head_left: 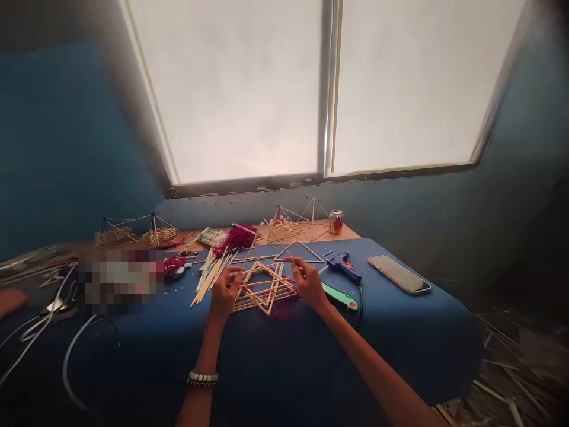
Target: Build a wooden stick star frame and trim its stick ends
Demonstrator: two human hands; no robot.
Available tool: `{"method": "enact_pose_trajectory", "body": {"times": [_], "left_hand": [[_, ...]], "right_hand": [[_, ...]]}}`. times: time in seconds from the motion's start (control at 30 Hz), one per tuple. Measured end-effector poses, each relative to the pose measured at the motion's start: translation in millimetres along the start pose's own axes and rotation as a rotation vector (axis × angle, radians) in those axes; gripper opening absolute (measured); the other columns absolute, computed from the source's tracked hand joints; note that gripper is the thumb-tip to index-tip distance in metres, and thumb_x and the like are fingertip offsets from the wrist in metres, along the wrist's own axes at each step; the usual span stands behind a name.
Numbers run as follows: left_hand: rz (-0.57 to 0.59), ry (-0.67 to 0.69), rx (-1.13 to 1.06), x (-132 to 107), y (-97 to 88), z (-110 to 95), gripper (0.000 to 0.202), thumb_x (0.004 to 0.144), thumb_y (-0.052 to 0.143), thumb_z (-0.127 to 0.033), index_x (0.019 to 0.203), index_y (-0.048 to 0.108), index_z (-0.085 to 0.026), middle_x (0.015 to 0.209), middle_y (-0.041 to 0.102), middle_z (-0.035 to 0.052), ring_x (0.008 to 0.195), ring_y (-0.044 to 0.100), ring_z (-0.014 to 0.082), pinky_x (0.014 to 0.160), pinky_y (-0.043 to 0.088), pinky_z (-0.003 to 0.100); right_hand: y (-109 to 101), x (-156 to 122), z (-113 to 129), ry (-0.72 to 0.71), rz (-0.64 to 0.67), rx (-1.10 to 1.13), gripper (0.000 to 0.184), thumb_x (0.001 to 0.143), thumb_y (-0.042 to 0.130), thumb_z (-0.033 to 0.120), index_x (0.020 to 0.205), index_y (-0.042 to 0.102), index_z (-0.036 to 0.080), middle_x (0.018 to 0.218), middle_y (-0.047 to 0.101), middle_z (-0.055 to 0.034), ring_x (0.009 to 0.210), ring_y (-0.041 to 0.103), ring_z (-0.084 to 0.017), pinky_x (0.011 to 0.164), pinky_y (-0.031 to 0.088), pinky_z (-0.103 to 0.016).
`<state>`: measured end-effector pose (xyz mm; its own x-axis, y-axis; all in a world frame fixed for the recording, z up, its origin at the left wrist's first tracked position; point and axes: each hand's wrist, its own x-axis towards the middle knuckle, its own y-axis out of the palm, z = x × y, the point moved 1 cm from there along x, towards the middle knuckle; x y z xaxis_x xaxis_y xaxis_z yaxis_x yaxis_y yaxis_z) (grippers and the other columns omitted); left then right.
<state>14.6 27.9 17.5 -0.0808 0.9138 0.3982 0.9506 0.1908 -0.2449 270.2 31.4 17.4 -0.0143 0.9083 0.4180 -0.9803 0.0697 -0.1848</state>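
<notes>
My left hand (225, 292) is closed in a pinch on a thin wooden stick that rises up and to the right. My right hand (308, 283) is also closed, pinching a second thin stick (278, 241) that slants up to the left. Both hands hover over a flat frame of glued wooden sticks (265, 287) lying on the blue cloth-covered table (400, 326). A bundle of loose sticks (212, 276) lies just left of my left hand. Dark red yarn (283, 308) shows beneath the frame.
A blue glue gun (343, 264), a green cutter (340, 296) and a phone (399, 274) lie to the right. Stick pyramids (297, 220), a red can (335, 222) and magenta yarn (240, 236) stand at the back. White cables (53, 332) and another person's hand (9, 299) are at left.
</notes>
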Motion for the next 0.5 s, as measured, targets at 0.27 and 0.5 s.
{"method": "enact_pose_trajectory", "body": {"times": [0.27,0.5], "left_hand": [[0.077,-0.041,-0.048,3,-3.4,-9,0.039,0.101,0.066,-0.04,0.132,0.062,-0.016,0.131,0.066,0.0113,0.111,0.068,0.0244,0.094,0.061,0.046],[0.095,-0.053,-0.112,2,-4.2,-9,0.04,0.101,0.066,-0.04,0.133,0.062,-0.016,0.132,0.065,0.0114,0.113,0.068,0.0249,0.095,0.061,0.047]], "right_hand": [[-1,11,-1,0.048,0.001,0.145,0.039,0.101,0.066,0.042,0.131,0.064,0.017,0.13,0.066,-0.0096,0.111,0.068,-0.024,0.094,0.06,-0.046],[-9,12,-3,0.201,0.094,0.302,0.041,0.1,0.067,0.042,0.133,0.063,0.018,0.133,0.065,-0.0107,0.111,0.068,-0.024,0.093,0.06,-0.045]]}}
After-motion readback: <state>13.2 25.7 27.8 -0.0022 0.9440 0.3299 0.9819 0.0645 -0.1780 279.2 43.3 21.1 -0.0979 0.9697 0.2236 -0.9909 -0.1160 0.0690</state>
